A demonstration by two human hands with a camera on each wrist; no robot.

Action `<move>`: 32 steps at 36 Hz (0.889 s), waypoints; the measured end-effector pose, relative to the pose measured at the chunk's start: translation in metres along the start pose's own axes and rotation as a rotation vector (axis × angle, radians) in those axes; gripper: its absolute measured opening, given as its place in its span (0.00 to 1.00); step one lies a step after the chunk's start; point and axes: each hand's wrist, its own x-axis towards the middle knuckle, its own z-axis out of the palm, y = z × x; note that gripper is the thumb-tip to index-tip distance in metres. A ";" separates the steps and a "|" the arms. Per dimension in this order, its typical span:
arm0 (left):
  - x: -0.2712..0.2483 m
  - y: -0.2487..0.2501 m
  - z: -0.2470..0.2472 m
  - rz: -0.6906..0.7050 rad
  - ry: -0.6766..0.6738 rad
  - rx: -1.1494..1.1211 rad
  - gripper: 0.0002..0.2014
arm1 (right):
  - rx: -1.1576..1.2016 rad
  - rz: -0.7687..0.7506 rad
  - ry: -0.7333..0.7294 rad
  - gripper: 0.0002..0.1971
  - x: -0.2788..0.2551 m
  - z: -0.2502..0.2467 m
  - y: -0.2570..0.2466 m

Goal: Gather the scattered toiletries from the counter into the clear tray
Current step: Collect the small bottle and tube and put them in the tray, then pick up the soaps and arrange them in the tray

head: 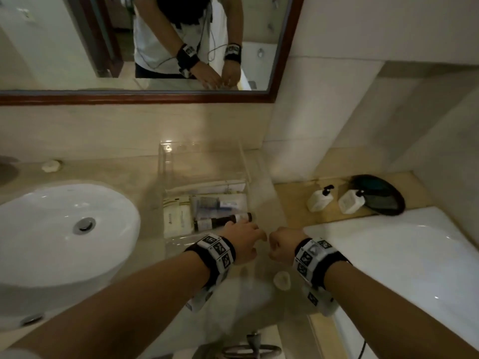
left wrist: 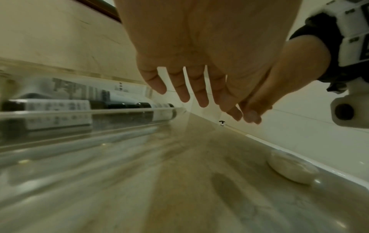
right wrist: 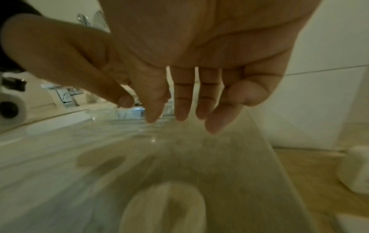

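Head view: the tray (head: 166, 177) already holds bottles (head: 223, 220) and sachets (head: 178, 218); a soap (head: 282, 280) lies on the worktop (head: 145, 164).

Left wrist: left hand (left wrist: 199, 63) loosely spread, empty.

Right wrist: right hand (right wrist: 199, 63) likewise. Nearly done, I judge.

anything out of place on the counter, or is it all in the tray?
Mostly tidy. The clear tray holds the dark bottles, tubes and packets. One small white soap-like piece lies loose on the counter under the right hand, another behind the sink. Both hands, left hand included, hold nothing.
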 end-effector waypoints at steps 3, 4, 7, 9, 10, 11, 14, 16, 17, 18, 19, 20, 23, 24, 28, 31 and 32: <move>0.002 0.010 0.005 0.042 -0.002 0.018 0.22 | 0.027 0.063 -0.010 0.25 -0.009 0.024 0.008; 0.002 0.013 0.006 0.057 0.003 0.025 0.22 | 0.058 0.081 -0.017 0.28 -0.011 0.031 0.009; -0.001 0.018 0.011 0.078 -0.027 0.028 0.21 | 0.119 0.104 -0.025 0.31 -0.015 0.050 0.013; -0.003 0.018 0.014 0.070 -0.053 -0.002 0.21 | 0.149 0.101 -0.007 0.30 -0.016 0.056 0.012; -0.005 0.017 0.015 0.067 -0.064 -0.017 0.21 | 0.162 0.103 -0.003 0.29 -0.015 0.057 0.011; -0.007 0.015 0.016 0.063 -0.074 -0.034 0.21 | 0.172 0.106 0.001 0.28 -0.015 0.059 0.009; -0.011 0.008 0.016 0.036 -0.111 -0.080 0.21 | 0.160 0.104 0.017 0.25 -0.013 0.061 0.003; -0.016 0.001 0.015 0.010 -0.116 -0.114 0.21 | 0.152 0.100 0.012 0.22 -0.013 0.061 -0.002; -0.019 -0.002 0.015 0.003 -0.103 -0.131 0.22 | 0.146 0.100 -0.003 0.20 -0.012 0.059 -0.004; -0.021 -0.006 0.016 -0.002 -0.079 -0.151 0.23 | 0.140 0.095 -0.020 0.18 -0.012 0.056 -0.007; -0.025 -0.010 0.017 -0.004 -0.048 -0.177 0.26 | 0.141 0.090 -0.037 0.17 -0.011 0.052 -0.010; -0.029 -0.014 0.017 -0.003 -0.014 -0.204 0.28 | 0.144 0.082 -0.054 0.16 -0.010 0.047 -0.013; -0.040 -0.026 0.017 0.018 0.075 -0.235 0.37 | 0.189 0.028 -0.093 0.13 -0.004 0.027 -0.025; -0.044 -0.030 0.017 0.020 0.097 -0.246 0.39 | 0.240 0.008 -0.096 0.13 -0.004 0.018 -0.033; -0.058 -0.047 0.015 0.024 0.207 -0.334 0.40 | 0.672 -0.085 -0.083 0.14 0.005 -0.011 -0.065; -0.076 -0.063 0.008 0.013 0.324 -0.348 0.34 | 0.927 -0.120 -0.093 0.14 0.017 -0.023 -0.088; -0.082 -0.070 0.005 -0.001 0.355 -0.344 0.31 | 0.993 -0.132 -0.090 0.12 0.018 -0.028 -0.099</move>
